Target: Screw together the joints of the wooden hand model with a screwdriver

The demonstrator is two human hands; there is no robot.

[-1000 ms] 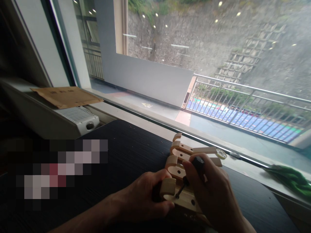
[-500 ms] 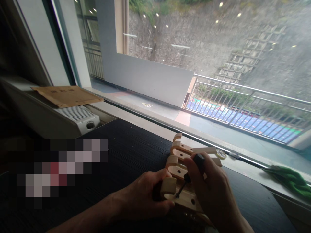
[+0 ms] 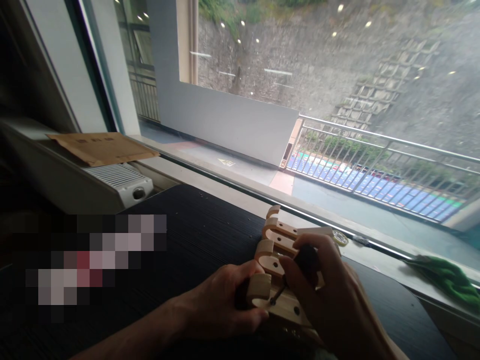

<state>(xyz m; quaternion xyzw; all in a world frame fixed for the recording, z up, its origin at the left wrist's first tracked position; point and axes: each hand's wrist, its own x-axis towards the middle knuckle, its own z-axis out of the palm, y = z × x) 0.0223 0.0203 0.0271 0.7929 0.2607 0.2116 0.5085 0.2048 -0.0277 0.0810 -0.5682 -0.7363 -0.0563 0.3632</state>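
Note:
My right hand is closed around the black handle of a screwdriver. Its thin shaft slants down to the left, the tip at a dark hole or screw in the nearest curved wooden piece. My left hand grips the hooked left end of that piece, thumb and fingers on either side of it. Beyond it stand several similar pale wooden hook-shaped pieces with drilled holes, lined up in a row. Their right ends are partly hidden behind my right hand.
The pieces rest on a black wood-grain table beside a window. A roll of tape and a green cloth lie by the sill. A brown envelope lies on a white appliance at left. A pixelated patch covers the lower left.
My right hand has turned around the screwdriver handle, its wrist shifting slightly right. The screwdriver tip stays in the same place, and my left hand keeps its hold.

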